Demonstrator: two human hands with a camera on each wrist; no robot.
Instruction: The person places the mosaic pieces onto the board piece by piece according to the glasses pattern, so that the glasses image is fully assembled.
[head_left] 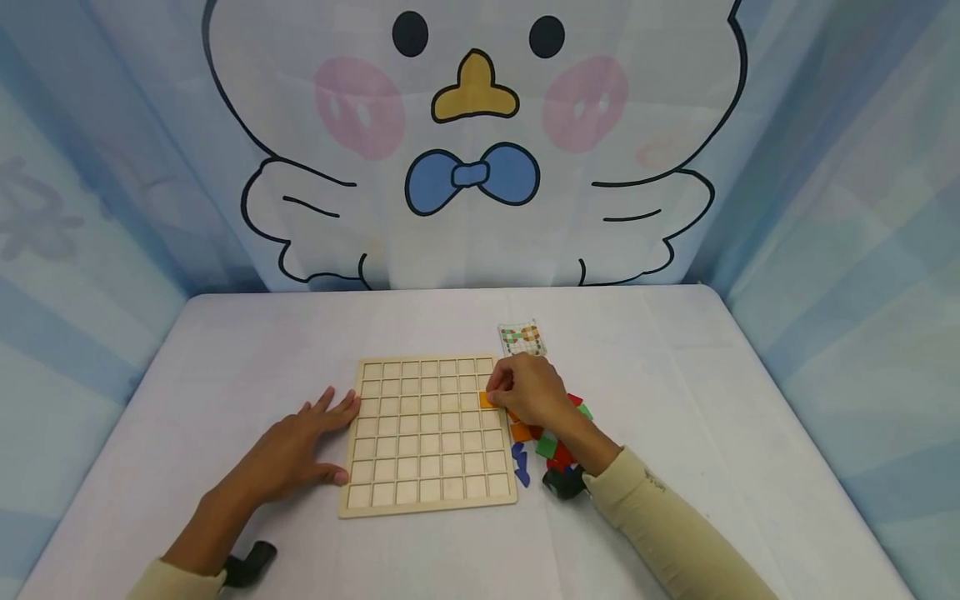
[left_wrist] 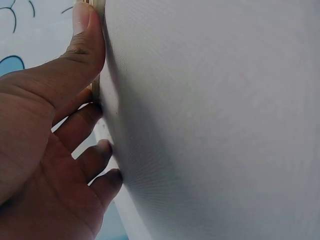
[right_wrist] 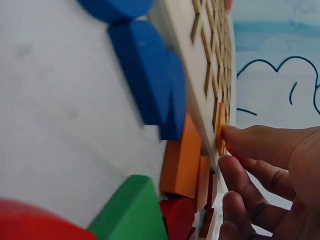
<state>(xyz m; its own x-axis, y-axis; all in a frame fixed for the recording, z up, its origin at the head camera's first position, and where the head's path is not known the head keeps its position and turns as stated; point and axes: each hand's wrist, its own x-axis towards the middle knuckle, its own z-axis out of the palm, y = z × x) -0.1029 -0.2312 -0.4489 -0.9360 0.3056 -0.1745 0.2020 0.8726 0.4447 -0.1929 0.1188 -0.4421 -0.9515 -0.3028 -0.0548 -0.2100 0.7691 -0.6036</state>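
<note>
A square wooden grid board [head_left: 420, 446] lies flat on the white-covered table. My left hand [head_left: 296, 450] rests at its left edge, fingers spread and the thumb near the lower corner. In the left wrist view the thumb [left_wrist: 89, 45] touches the board's rim. With thumb and fingers, my right hand [head_left: 534, 390] pinches an orange tile [head_left: 486, 401] at the right-hand column, near the upper part of the board. The right wrist view shows that orange tile [right_wrist: 220, 122] against the grid ridges under the thumb.
Blue pieces [head_left: 521, 467], green blocks [head_left: 547, 447], red blocks [head_left: 561, 457] and orange blocks [head_left: 521, 432] lie loosely by the board's right side, partly under my right arm. Behind them is a small pattern card [head_left: 522, 336]. A printed curtain [head_left: 472, 242] hangs behind the table.
</note>
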